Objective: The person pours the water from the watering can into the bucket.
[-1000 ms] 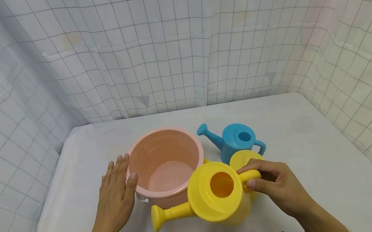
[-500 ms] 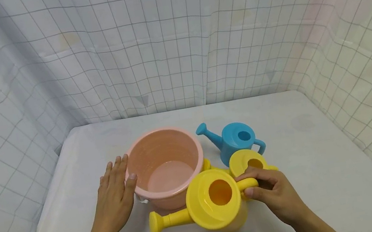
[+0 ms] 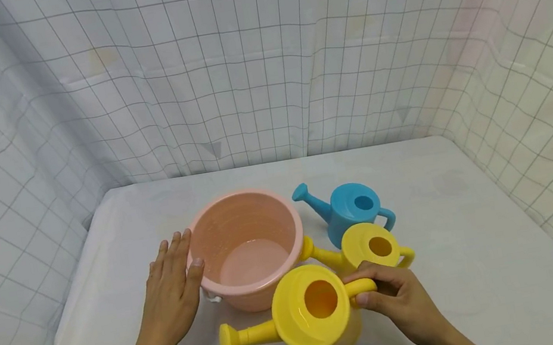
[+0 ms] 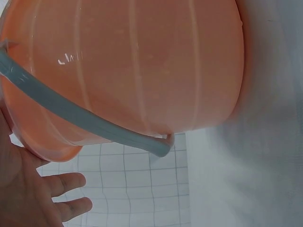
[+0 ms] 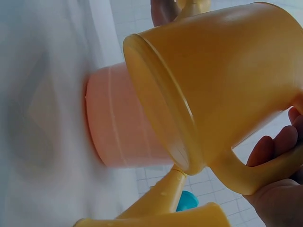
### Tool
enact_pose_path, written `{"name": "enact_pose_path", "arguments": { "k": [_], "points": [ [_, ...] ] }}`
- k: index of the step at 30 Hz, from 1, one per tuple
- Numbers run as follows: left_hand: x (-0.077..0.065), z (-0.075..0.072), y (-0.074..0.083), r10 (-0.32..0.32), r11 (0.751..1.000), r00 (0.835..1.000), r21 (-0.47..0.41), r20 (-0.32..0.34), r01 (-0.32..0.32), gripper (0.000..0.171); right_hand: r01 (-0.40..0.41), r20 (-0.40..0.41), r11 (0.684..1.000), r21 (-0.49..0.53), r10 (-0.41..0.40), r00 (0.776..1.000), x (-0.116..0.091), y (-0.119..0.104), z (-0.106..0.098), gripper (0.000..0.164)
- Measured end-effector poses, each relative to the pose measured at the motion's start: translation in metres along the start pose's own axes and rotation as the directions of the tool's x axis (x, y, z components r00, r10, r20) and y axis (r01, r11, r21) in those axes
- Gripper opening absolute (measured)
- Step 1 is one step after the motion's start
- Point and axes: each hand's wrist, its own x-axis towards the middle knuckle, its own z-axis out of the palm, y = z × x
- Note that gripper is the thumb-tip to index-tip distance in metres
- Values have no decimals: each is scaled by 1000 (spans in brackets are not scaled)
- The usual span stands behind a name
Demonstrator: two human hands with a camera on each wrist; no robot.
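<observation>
Fingers straight, the left hand [image 3: 172,291] touched the bucket [image 3: 251,301] at nine o'clock; at five, the right hand [image 3: 399,304] gripped the front watering can [image 3: 299,323] by its handle [image 3: 362,286]; level seemed safest.

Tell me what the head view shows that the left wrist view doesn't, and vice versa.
Only head: the right hand gripping the larger yellow watering can by its handle, the smaller yellow watering can, the blue watering can and the inside of the pink bucket.
Only left wrist: the long sweep of the grey handle across the bucket's outer wall.
Both: the bucket, left hand, white tabletop and gridded backdrop.
</observation>
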Motion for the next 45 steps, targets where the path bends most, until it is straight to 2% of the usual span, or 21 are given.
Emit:
{"name": "enact_pose_path", "arguments": {
  "k": [8,18,30,37,45],
  "points": [
    [0,-1,0,5,1000,1000,0,-10,-5,54,-36,-29,998,-48,35,999,-6,8,9,26],
    [0,0,0,-2,1000,1000,-2,-2,2,54,-111,-37,993,-33,110,993,-14,17,14,25],
    [0,-1,1,1,1000,1000,-2,-6,-1,54,-153,-52,986,-61,150,987,-18,25,19,24],
    [0,-1,1,3,1000,1000,-4,-8,-3,54,-150,-60,986,-71,146,987,-20,28,19,24],
    [0,-1,1,3,1000,1000,-7,-3,-3,55,-238,-109,969,-58,231,967,-22,35,22,22]
  ]
}}
